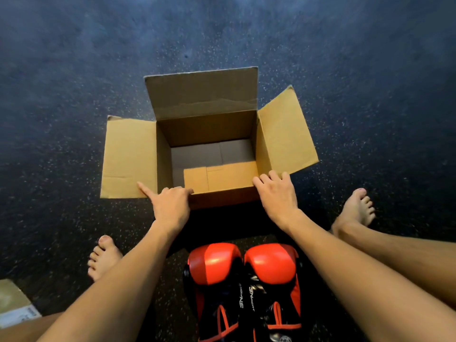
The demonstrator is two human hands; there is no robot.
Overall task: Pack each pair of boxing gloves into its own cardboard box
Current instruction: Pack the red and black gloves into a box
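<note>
Cardboard box [246,196] stands open on the dark speckled floor [74,70], which fills the view around it. Its far flap [202,95] stands upright, its left flap [128,156] and right flap [286,134] are spread outward, and its near flap [222,177] is folded down inside. Nothing lies in the box; its grey bottom shows bare.

On the near side of the box, close to it but not touching, the red and black boxing gloves [214,265] lie side by side on the floor, padded ends toward the box, between the person's two forearms.

At the box's near left corner, the left hand [170,203] has its grip closed on the near rim: the fingers curl over the edge, while the forefinger lies straight on the left flap. At the near right corner, the right hand [276,191] rests on top where the right flap meets the wall. Its fingers appear to lie loose and flat, gripping nothing, though the angle makes this hard to judge.

Nearer than the box and off to its left is a bare left foot [103,257]. A bare right foot [355,211] lies just right of the near corner. Far to the near left, the corner of a second carton [12,302] with a white label shows at the edge of the view.
</note>
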